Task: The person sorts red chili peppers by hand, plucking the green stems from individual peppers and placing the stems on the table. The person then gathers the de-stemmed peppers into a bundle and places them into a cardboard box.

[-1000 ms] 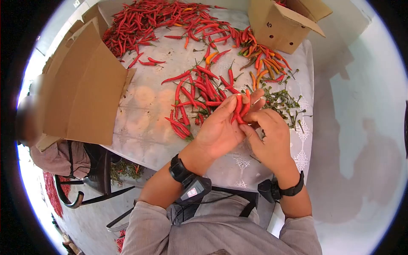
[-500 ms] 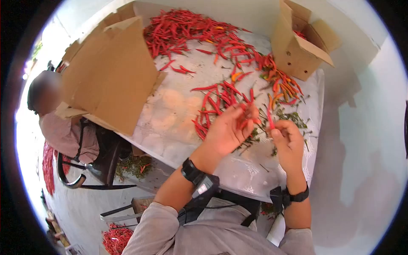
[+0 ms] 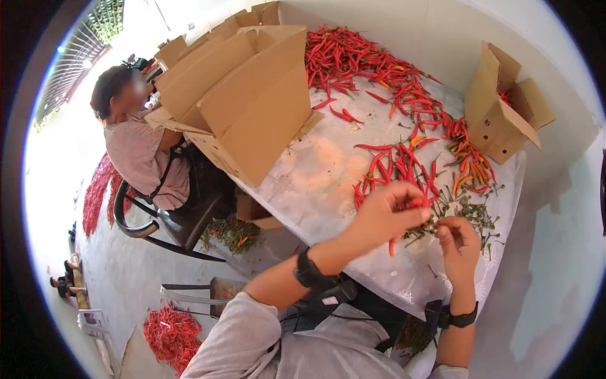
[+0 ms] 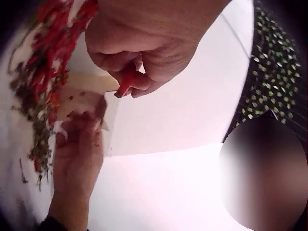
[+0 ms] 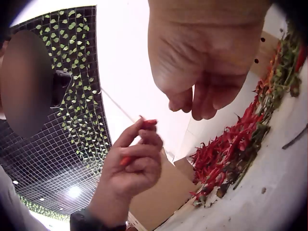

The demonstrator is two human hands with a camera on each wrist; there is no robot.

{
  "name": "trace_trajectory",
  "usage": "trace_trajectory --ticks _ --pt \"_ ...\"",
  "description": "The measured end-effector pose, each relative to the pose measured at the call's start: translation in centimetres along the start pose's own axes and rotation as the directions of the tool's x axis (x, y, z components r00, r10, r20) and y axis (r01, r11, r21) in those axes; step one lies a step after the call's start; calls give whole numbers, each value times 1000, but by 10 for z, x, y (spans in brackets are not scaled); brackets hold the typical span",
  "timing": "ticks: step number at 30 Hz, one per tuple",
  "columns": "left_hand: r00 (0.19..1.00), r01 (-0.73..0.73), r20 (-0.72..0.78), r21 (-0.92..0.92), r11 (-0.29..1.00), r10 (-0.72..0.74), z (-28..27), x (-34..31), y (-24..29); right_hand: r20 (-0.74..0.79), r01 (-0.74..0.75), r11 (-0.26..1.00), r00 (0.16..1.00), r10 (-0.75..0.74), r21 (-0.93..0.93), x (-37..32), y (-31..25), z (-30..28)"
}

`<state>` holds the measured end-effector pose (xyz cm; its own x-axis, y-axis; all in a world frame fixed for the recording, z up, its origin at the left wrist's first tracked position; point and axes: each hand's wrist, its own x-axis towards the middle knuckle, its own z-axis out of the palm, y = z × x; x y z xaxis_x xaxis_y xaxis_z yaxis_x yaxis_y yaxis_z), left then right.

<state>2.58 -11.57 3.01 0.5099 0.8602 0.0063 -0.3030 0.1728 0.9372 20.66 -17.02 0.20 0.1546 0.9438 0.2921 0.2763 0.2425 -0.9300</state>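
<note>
In the head view, the left hand grips red chillies above the table's near part, with an orange-red one showing beneath it. Its curled fingers pinch a red chilli in the left wrist view; red shows at two places in the left hand in the right wrist view. The right hand is just to the right, apart from it, over green stems. From the right wrist camera, the right hand has loosely bent fingers and no chilli visible in them.
Loose red chillies lie beyond the hands, with a large heap at the back. An open carton stands back right; large cardboard boxes stand left, beside a seated person. More chillies are on the floor.
The head view has turned leftward, showing more of the seated person and floor. The red chilli the right hand pinched half a second ago no longer shows there; the left hand still grips chillies.
</note>
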Motion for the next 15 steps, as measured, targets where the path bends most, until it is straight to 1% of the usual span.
trace_trajectory --ticks 1,2,3,4,5,6,7,8,9,10,11,12,15 --pt "995 -54 -80 101 993 62 -4 -5 19 -24 -17 1000 1000 17 -24 0 0 -2" --pt "977 -127 -150 158 979 151 -11 -9 36 -19 -25 1000 1000 24 -18 1 2 -4" --pt "947 -193 -213 222 956 241 -21 -14 53 -34 -13 1000 999 13 3 2 4 -7" --pt "896 -272 -266 302 914 355 -33 -20 73 -49 -3 1000 999 4 25 2 6 -9" --pt "830 -337 -308 388 858 466 -46 -27 94 -71 -4 1000 997 5 10 2 6 -10" --pt "689 -352 -273 684 639 671 -58 -33 114 -63 -17 1000 998 18 21 2 5 -10" --pt "602 -368 -277 736 568 749 -66 -41 141 -60 -10 1000 998 10 7 2 3 -10" --pt "536 -312 -292 803 507 792 -70 -48 166 -56 -2 1000 998 2 -10 1 1 -9" --pt "541 -297 -301 805 513 785 -88 -49 192 -66 20 999 998 -22 -29 0 -2 -6" --pt "518 -188 -279 885 426 808 -111 -48 220 -58 12 1000 998 -13 -27 -1 -1 -5" --pt "499 -74 -252 941 330 829 -135 -50 244 -28 27 996 999 -30 -89 -1 0 -6" --pt "483 44 -219 973 227 848 -150 -56 257 3 46 988 999 -46 -151 -1 1 -5" --pt "505 39 -260 960 279 823 -170 -78 260 26 60 982 998 -56 -181 -2 0 -2"
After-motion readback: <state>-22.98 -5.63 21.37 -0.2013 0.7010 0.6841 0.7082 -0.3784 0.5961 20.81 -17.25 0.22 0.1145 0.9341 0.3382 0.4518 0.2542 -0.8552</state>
